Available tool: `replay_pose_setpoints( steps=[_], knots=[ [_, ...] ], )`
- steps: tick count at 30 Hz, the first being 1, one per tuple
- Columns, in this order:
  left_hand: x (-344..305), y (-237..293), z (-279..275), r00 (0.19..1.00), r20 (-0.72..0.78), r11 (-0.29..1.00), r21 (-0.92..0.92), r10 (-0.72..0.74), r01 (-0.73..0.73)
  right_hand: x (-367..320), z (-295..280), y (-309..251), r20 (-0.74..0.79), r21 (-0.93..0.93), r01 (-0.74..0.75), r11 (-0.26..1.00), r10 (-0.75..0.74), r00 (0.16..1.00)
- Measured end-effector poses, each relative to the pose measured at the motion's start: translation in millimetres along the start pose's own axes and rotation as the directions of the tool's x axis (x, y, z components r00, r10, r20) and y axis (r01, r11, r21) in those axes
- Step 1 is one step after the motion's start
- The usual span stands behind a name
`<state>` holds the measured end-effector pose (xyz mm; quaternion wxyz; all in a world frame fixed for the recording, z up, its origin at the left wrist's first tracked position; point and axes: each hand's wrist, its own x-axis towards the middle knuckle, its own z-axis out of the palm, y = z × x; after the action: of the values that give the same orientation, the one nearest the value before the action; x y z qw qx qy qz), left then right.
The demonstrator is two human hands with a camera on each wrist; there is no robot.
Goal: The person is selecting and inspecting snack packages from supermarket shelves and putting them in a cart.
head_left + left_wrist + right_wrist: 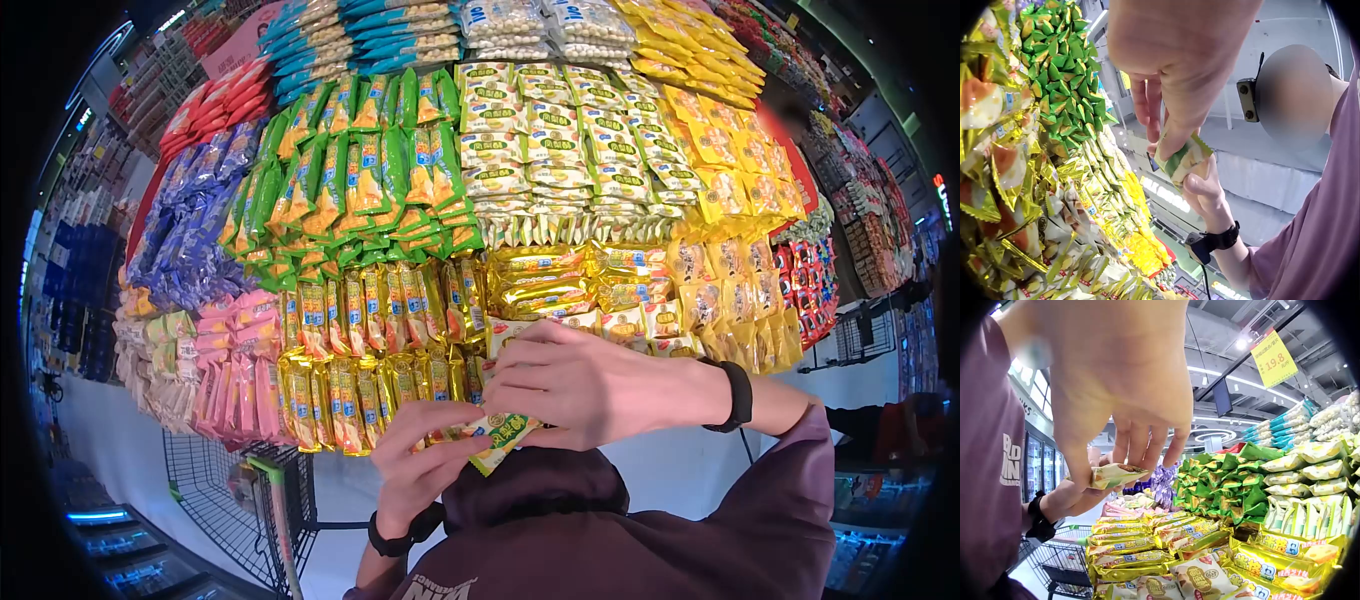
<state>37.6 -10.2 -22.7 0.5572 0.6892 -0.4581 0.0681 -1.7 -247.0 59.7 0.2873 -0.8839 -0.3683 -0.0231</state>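
Shop interior, brightly lit: a ring-shaped lamp [1215,435] overhead, glass-fronted cabinets [1041,465] along one side, and a broad heaped display of wrapped snacks.

Left hand [430,450]: bent fingers and thumb pinching one end of a small packet. Right hand [565,385]: knuckles uppermost, thumb and fingers gripping the other end of the same piece.

Small packet [505,432]: held between both hands, in front of the person's chest, near the lower edge of the display. Soft printed film, green and white, flat pillow shape, crimped saw-toothed edge.

Wrists: a dark band on each, the right one [738,393] smooth and matt. Purple shirt [560,545]: soft cloth in loose folds, pale block lettering on the chest.

Nearest stock: gold packets [390,300], slim, mirror-bright foil, ranked side by side; just beyond the right hand, white packets [625,322] with a rounded printed motif.

Next tier: green packets [345,175], long, glossy, pointed at the corners; white-and-green packets [570,130], plump pillows in stacked columns; pink packets [240,370], narrow and crinkled, at the left.

Outer stock: purple-blue packets [200,210], shiny and creased; yellow bags [735,150], puffed; teal bags [405,40], layered at the back.

Cart [215,500]: dark wire grid, below the display at left.

Price sign [1274,359]: flat yellow rectangle reading 19.8, hanging above.
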Motion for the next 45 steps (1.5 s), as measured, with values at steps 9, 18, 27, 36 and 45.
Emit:
replay_pose_setpoints(
  steps=[9,18,27,36,45],
  knots=[
    [38.4,17.4,16.1,1.0,0.007,0.983,0.184,-0.017,0.016,-9.6,-30.9,17.2,0.031,-0.296,0.137,0.945,-0.134,0.99],
    [162.8,39.5,2.8,0.976,0.21,0.799,0.578,0.05,-0.165,-27.0,-163.3,127.6,-0.269,-0.428,-0.264,0.864,0.158,0.95],
    [264.1,-3.8,20.9,0.938,0.338,0.719,0.672,-0.082,-0.179,-31.3,-222.5,220.1,-0.359,-0.394,-0.389,0.833,0.25,0.899],
    [290.9,-31.3,39.4,0.894,0.447,0.681,0.66,-0.016,-0.318,-2.9,-185.4,225.2,-0.228,-0.41,-0.307,0.859,0.229,0.946],
    [341.7,-72.0,61.9,0.796,0.605,0.63,0.611,0.019,-0.48,3.5,-157.3,239.2,-0.235,-0.393,-0.308,0.867,0.229,0.945]
  ],
)
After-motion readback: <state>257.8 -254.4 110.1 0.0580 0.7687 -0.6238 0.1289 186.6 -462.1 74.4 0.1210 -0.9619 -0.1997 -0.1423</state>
